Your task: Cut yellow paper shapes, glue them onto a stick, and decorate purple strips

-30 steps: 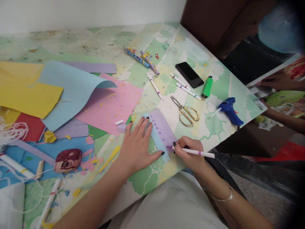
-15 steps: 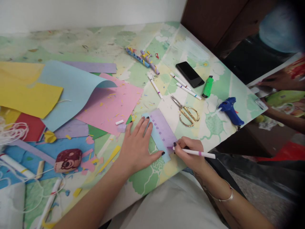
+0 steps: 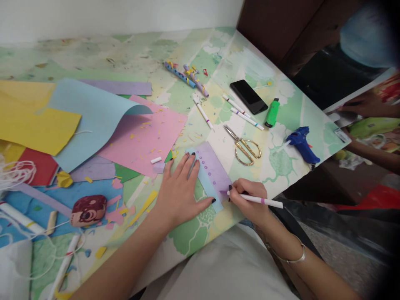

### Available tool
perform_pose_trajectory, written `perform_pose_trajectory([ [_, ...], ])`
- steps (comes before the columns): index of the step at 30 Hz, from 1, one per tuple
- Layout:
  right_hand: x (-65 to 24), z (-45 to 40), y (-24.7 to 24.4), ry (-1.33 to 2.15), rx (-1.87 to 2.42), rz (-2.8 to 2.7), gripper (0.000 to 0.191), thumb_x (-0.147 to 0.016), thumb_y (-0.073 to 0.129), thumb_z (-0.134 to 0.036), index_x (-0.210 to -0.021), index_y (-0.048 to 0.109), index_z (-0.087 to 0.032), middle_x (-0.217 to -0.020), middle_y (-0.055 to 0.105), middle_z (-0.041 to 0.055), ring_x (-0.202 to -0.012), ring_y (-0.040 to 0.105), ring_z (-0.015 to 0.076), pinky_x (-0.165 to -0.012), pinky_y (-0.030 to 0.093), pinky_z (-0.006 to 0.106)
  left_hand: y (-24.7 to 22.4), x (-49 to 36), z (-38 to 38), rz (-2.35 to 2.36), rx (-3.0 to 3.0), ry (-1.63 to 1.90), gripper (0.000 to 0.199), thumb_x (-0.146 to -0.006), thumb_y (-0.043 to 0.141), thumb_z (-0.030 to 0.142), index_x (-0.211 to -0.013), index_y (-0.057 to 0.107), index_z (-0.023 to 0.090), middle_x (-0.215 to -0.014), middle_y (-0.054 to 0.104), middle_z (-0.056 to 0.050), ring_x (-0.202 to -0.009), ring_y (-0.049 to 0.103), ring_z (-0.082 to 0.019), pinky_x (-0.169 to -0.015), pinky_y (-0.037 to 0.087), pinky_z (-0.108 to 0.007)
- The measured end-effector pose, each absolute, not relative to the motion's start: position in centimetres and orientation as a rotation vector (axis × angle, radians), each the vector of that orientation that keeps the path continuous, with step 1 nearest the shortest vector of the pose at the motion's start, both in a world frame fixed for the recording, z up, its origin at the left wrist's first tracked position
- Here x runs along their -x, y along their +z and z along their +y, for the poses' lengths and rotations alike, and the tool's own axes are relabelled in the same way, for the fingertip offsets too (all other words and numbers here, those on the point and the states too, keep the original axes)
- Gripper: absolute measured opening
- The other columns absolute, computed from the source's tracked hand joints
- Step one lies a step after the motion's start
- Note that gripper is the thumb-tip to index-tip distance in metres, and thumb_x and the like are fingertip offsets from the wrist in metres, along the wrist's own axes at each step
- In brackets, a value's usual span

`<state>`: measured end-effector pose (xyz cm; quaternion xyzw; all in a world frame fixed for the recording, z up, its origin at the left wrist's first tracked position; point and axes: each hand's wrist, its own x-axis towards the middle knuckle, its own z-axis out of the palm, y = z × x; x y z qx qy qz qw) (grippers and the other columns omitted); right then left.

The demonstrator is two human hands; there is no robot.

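My right hand (image 3: 248, 196) grips a white marker (image 3: 265, 201) with a purple band, its purple tip at the lower part of a purple paper strip (image 3: 216, 160). A row of small purple circles runs along the strip's left side, beside a light blue border (image 3: 204, 177). My left hand (image 3: 181, 187) lies flat with fingers spread, its fingertips on the blue border near the upper end. A white marker cap (image 3: 156, 160) lies just left of those fingers. Gold-handled scissors (image 3: 246, 151) rest to the right of the strip.
Farther back are a black phone (image 3: 248, 96), a green cutter (image 3: 272, 113) and a blue glue gun (image 3: 302, 145). Coloured paper sheets (image 3: 90, 121), scraps, white cord (image 3: 17, 168) and a maroon case (image 3: 89, 210) cover the left. Another person's hand (image 3: 359, 106) shows at right.
Both hands stay almost where they were. The marker's tip has shifted very slightly on the purple strip; the view has moved a little.
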<state>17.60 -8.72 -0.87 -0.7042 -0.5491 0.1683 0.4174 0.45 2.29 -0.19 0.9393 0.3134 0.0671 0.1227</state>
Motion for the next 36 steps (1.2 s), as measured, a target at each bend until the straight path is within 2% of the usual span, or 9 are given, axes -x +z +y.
perform_pose_trajectory([
  [12,-17.47,-8.52,-0.39,0.424,1.788,-1.405,0.035,-0.078,0.053,-0.018,-0.050,0.032,-0.019,-0.046,0.047,-0.0045,-0.042,0.038,0.0061,-0.045,0.027,0.022,-0.15,-0.50,2.30,0.912,-2.743,0.192,0.086,-0.073,0.051,0.063,-0.136,0.034,0.007,-0.148,0.027,-0.017,-0.138,0.017,-0.032,-0.111,0.009,-0.056],
  [21,-17.69,-8.59,-0.79,0.377,1.779,-1.426,0.036,-0.075,0.052,-0.013,-0.051,0.026,-0.019,-0.044,0.042,-0.0056,-0.041,0.033,0.0054,-0.045,0.025,0.023,-0.38,-0.37,2.29,0.903,-2.741,0.223,0.085,-0.073,0.050,0.064,-0.136,0.034,0.008,-0.147,0.028,-0.018,-0.138,0.018,-0.033,-0.111,0.008,-0.056],
  [29,-17.62,-8.62,-0.52,0.455,1.814,-1.386,0.034,-0.077,0.055,-0.020,-0.050,0.035,-0.019,-0.045,0.048,-0.0046,-0.042,0.039,0.0072,-0.045,0.031,0.022,-0.21,-0.45,2.27,0.904,-2.734,0.228,0.084,-0.073,0.051,0.062,-0.135,0.034,0.009,-0.147,0.028,-0.019,-0.138,0.018,-0.033,-0.110,0.008,-0.055],
  [36,-17.50,-8.63,-0.58,0.458,1.828,-1.315,0.034,-0.078,0.053,-0.019,-0.050,0.033,-0.020,-0.046,0.048,-0.0043,-0.043,0.040,0.0073,-0.045,0.030,0.022,-0.35,-0.41,2.34,0.896,-2.729,0.257,0.084,-0.072,0.053,0.062,-0.136,0.033,0.010,-0.147,0.029,-0.019,-0.137,0.020,-0.034,-0.110,0.008,-0.056],
])
